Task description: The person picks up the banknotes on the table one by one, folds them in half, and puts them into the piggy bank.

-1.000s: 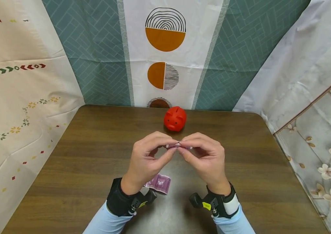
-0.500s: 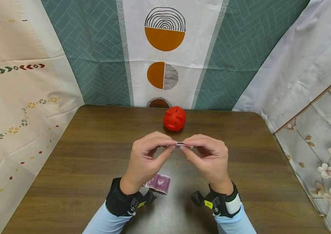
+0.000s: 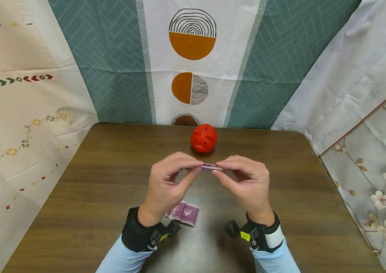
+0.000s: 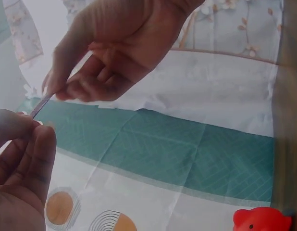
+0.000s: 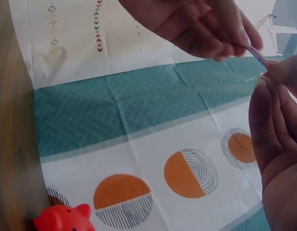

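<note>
Between my hands is a small, thin, folded purple banknote [image 3: 211, 167], seen nearly edge-on above the table. My left hand [image 3: 168, 185] pinches its left end between thumb and fingers. The other end is pinched by my right hand [image 3: 247, 184]. In the left wrist view the folded banknote [image 4: 40, 107] shows as a narrow strip joining both sets of fingertips. A second purple banknote [image 3: 186, 213], creased, lies on the table near my left wrist. Beyond the hands stands a red piggy bank [image 3: 204, 138] with a slot on its top.
The brown wooden table [image 3: 111, 170] reaches back to a hanging teal and white cloth [image 3: 117, 76]. A cream patterned cloth [image 3: 25, 132] hangs at the left, and a white floral one [image 3: 377, 170] at the right.
My hands have drawn slightly apart, the left one leftward and the right one rightward, showing more of the folded banknote between them. The piggy bank and the banknote on the table stay put.
</note>
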A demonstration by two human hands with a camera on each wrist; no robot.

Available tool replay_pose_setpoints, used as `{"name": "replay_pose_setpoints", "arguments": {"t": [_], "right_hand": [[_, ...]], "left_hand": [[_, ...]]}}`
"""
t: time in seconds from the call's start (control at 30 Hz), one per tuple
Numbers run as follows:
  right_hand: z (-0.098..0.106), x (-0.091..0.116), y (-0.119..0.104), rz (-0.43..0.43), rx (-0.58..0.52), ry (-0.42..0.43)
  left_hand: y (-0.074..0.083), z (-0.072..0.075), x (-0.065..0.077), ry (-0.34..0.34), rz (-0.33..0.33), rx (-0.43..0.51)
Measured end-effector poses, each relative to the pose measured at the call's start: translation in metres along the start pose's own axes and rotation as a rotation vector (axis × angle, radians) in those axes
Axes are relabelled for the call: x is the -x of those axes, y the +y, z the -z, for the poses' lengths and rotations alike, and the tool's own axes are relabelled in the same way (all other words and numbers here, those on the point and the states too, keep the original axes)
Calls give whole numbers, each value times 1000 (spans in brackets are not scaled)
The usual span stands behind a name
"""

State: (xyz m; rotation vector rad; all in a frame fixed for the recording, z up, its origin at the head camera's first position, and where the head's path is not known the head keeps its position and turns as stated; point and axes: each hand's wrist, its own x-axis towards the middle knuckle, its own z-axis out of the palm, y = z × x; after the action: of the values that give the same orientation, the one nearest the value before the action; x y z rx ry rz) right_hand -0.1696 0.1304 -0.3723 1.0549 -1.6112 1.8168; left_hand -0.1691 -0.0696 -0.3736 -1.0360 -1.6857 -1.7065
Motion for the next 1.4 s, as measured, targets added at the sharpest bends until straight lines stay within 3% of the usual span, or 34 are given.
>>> {"name": "replay_pose_setpoints", "arguments": {"t": [0.2, 0.43, 0.67, 1.03, 1.4], "right_hand": [[3, 0, 0, -7, 33, -5], [8, 0, -1, -22, -4, -5], [6, 1, 1, -47, 22, -18], [2, 3, 4, -38, 30, -25], [-3, 3, 5, -21, 31, -50]], "left_hand": [[0, 1, 0, 2, 26, 12], [0, 4, -1, 31, 21, 31], [-1, 7, 1, 33, 66, 20], [-2, 7, 3, -28, 116, 12], [-3, 4, 2, -42, 94, 41]]}}
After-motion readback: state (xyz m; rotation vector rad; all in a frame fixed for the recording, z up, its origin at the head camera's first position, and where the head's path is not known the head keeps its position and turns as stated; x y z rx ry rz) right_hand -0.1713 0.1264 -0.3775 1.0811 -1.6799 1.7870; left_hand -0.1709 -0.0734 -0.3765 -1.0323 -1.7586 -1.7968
